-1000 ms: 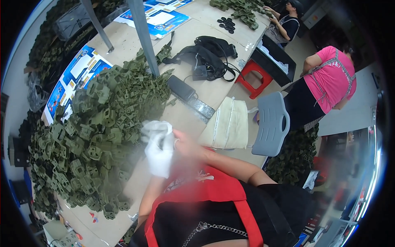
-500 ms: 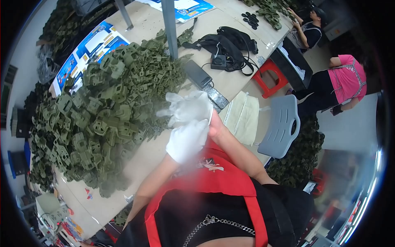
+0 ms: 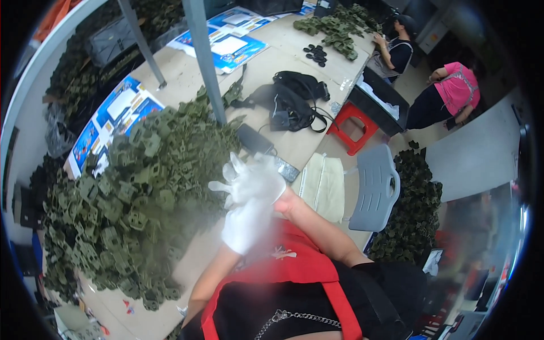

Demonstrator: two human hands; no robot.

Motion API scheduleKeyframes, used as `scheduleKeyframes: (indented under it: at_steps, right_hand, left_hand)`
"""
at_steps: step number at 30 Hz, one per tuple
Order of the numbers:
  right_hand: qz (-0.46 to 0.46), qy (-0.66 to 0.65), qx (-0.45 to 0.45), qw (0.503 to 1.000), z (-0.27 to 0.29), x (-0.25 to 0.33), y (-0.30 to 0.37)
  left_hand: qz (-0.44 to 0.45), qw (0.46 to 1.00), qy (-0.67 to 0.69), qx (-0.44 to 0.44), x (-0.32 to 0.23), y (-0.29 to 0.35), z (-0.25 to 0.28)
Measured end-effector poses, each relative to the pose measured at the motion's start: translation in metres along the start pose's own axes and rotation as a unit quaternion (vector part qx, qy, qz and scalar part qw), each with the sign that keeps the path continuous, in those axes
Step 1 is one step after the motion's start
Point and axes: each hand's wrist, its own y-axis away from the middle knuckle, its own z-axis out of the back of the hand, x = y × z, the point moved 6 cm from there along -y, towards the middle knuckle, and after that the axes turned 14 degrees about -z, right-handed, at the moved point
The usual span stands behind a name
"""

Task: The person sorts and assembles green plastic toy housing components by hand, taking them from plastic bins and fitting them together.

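Both of my hands wear white gloves and meet in front of my red apron, beside the pile of green plastic parts (image 3: 130, 198). My right hand (image 3: 255, 184) has its fingers spread toward the pile, and bare wrist shows below the glove's cuff. Just beneath it, my left hand (image 3: 242, 224) is closed against the lower part of the right hand's glove. Its fingertips are blurred and partly hidden by the right hand. A dark phone-like block (image 3: 255, 140) and a speckled grey block (image 3: 287, 169) lie on the table just past my hands.
A metal post (image 3: 203, 62) rises from the table behind the pile. Black straps with a small device (image 3: 289, 105) lie farther back. To the right are a cream cloth (image 3: 322, 190), a grey chair (image 3: 371, 190) and a red stool (image 3: 352, 127). Two people are at the far right.
The view has shifted, so the table and people sit farther left. The right hand's fingers have spread wider, and my left hand has slid from its cuff toward the heel of the palm.
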Motion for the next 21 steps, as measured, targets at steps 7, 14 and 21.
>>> scheduleKeyframes:
  at_steps: [7,14,21]
  right_hand:
    - [0.097,-0.044,0.012,0.994,0.006,0.023,-0.007]
    - [0.13,0.025,0.052,0.99,-0.009,0.036,-0.001]
    - [0.106,0.227,-0.126,0.96,-0.03,0.034,-0.007]
  left_hand:
    - [0.017,0.999,-0.002,-0.032,0.006,-0.003,0.005]
    - [-0.011,0.998,0.047,-0.046,-0.007,-0.019,0.009]
    - [0.033,0.996,0.079,-0.018,-0.002,-0.015,0.006]
